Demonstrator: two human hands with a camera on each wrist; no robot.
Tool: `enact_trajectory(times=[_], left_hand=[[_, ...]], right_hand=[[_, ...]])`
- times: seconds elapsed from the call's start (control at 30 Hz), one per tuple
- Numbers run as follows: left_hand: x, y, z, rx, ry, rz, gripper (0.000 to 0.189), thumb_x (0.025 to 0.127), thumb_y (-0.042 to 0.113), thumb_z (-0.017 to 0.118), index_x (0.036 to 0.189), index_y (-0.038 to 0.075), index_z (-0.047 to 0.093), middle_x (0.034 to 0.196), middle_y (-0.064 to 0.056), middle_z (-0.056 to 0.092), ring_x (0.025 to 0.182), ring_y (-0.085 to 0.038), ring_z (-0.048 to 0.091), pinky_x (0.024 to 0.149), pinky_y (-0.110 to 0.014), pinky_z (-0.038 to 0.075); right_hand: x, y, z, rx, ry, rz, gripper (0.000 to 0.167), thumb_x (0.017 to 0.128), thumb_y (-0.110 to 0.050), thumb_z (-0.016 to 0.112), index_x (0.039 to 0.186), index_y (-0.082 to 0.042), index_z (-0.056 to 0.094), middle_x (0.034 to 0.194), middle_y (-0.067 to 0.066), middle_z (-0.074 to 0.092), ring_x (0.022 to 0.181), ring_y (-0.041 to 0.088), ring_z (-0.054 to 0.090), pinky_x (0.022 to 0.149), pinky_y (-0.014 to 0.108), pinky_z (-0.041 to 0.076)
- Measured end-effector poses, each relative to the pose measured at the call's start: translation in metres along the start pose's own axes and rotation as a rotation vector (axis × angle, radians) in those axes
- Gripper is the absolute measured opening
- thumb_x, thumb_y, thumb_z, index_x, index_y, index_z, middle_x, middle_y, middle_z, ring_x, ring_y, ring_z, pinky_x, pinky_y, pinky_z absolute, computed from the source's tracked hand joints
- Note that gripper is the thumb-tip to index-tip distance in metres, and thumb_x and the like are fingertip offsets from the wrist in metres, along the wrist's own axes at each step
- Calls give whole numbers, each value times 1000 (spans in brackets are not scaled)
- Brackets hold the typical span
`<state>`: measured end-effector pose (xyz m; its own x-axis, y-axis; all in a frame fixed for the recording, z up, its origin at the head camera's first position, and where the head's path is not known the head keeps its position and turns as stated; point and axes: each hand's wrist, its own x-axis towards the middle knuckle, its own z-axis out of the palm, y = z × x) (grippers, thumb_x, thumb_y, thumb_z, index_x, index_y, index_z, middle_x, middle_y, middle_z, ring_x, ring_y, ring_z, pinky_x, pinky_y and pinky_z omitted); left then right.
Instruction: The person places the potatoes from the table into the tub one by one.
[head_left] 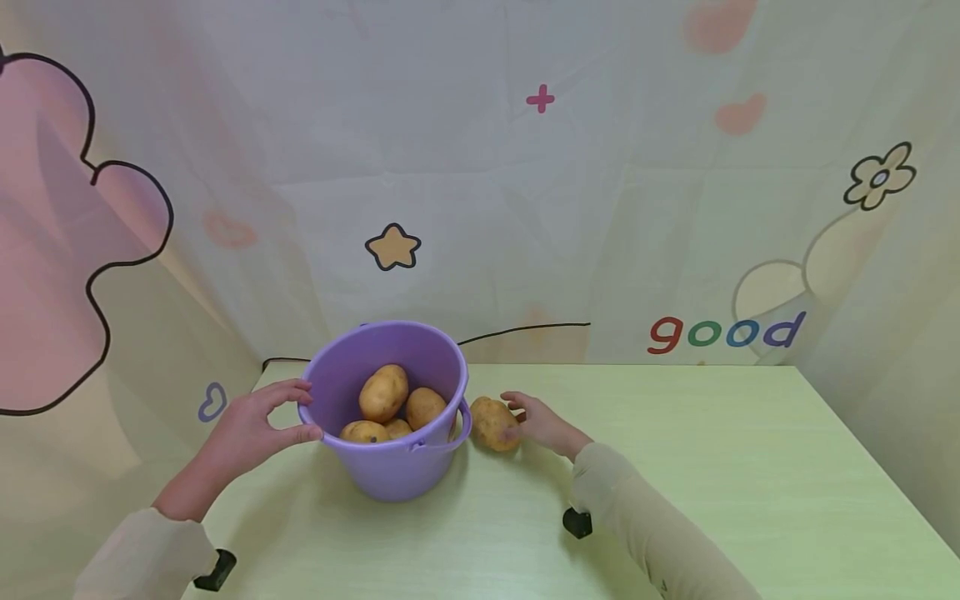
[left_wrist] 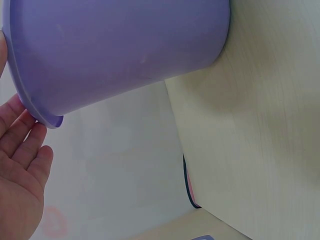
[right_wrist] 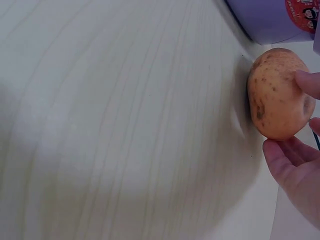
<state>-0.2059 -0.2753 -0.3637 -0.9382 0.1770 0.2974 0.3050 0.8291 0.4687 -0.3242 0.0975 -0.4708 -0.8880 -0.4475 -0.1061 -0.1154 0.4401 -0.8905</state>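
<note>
A purple bucket (head_left: 397,467) stands on the table with several potatoes (head_left: 384,393) inside. At its left rim is my left hand (head_left: 251,429), thumb and fingers spread apart, their tips touching the edge. In the left wrist view, the fingers (left_wrist: 30,145) of that hand lie against the rim beside the bucket's wall (left_wrist: 120,45). My right hand (head_left: 551,427) holds a single potato (head_left: 495,425) just right of the bucket. The right wrist view shows the thumb on one side of this brown-spotted potato (right_wrist: 277,95) and fingertips at its end.
The bucket's purple handle (head_left: 463,427) hangs on its right side, near the held potato. Pale green tabletop (head_left: 712,467) extends to the right. A printed curtain (head_left: 480,208) rises behind the table's back edge and along both sides.
</note>
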Motion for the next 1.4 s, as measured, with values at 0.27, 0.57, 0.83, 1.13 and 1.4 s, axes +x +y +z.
enact_trajectory(times=[0.27, 0.57, 0.83, 1.13, 1.4], left_hand=[[0, 1, 1, -6, -9, -4, 55, 67, 46, 70, 104, 7, 61, 121, -11, 55, 115, -34, 46, 86, -54, 39], [1, 0, 2, -8, -3, 3, 54, 67, 46, 71, 104, 8, 62, 121, -10, 55, 114, -34, 47, 86, -53, 40], [0, -1, 1, -7, 4, 7, 53, 67, 45, 71, 104, 8, 62, 120, -10, 56, 114, -34, 47, 85, -52, 40], [0, 0, 1, 0, 11, 14, 53, 67, 44, 72, 103, 7, 62, 119, -10, 56, 113, -33, 48, 84, -52, 40], [0, -1, 2, 7, 22, 25, 51, 67, 42, 72, 102, 7, 63, 119, -11, 57, 112, -33, 49, 83, -51, 41]], right_hand=[[-2, 0, 1, 12, 11, 15, 68, 72, -4, 68, 131, 1, 36, 123, 21, 46, 100, 28, 53, 86, 39, 44], [-5, -1, 0, -10, 14, -10, 66, 71, -5, 69, 129, 2, 39, 120, 20, 49, 96, 25, 54, 82, 36, 46], [-6, -5, -6, -36, 24, -26, 65, 70, -5, 69, 128, -1, 41, 118, 18, 51, 96, 25, 55, 80, 34, 48], [-11, -9, -14, -59, 23, -52, 63, 71, -5, 68, 128, 2, 41, 117, 19, 52, 96, 25, 55, 79, 34, 48], [-15, -18, -21, -69, 15, -69, 64, 71, -5, 68, 128, 2, 41, 119, 19, 51, 96, 25, 54, 75, 32, 50]])
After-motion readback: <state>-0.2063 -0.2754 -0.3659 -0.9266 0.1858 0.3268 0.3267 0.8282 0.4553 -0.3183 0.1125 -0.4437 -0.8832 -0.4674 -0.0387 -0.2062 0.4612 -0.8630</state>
